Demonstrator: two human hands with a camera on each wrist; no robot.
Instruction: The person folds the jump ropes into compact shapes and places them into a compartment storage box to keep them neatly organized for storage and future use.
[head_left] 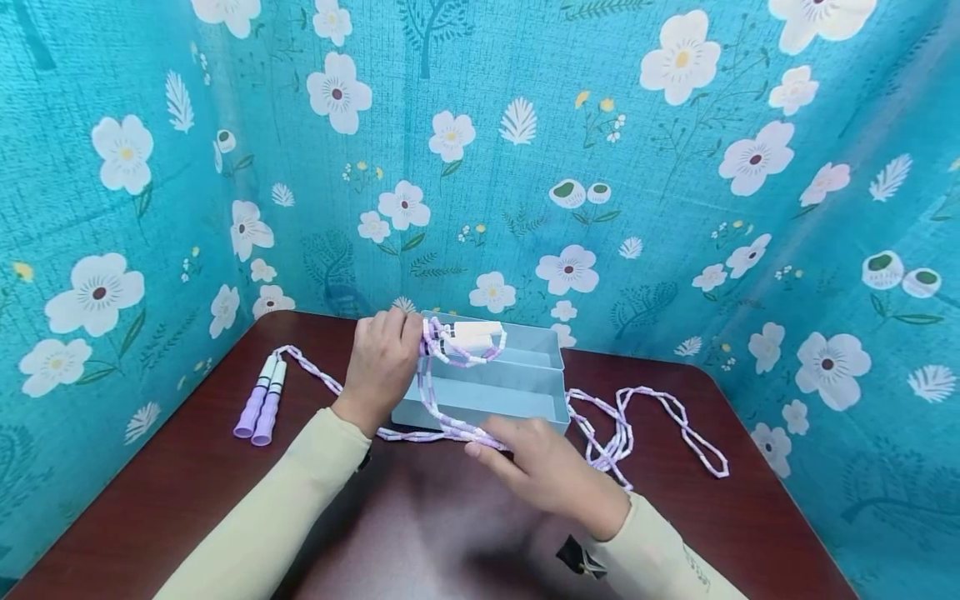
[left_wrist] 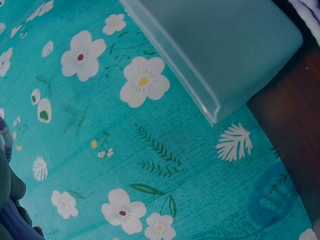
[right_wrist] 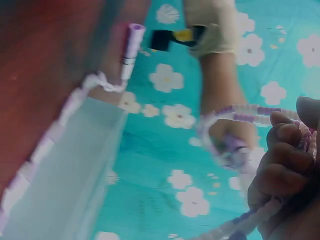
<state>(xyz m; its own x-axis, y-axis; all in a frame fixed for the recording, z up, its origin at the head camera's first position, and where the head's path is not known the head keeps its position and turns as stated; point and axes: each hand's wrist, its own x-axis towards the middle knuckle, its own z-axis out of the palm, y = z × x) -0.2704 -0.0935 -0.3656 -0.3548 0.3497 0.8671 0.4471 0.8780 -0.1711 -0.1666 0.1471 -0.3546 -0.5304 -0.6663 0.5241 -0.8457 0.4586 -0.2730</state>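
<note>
My left hand grips a beaded jump rope by its handles, held up over the light blue box; the white handle ends stick out to the right with rope looped round them. From there white and purple beaded strands hang down to my right hand, which pinches them in front of the box. In the right wrist view the right fingers curl round the strands. Only a dark edge of the left hand shows in the left wrist view.
The light blue box, divided into two compartments, stands at the table's back. Left of it lie two purple and white jump rope handles with their rope. More beaded rope spreads to the right. A flowered blue cloth surrounds the dark table.
</note>
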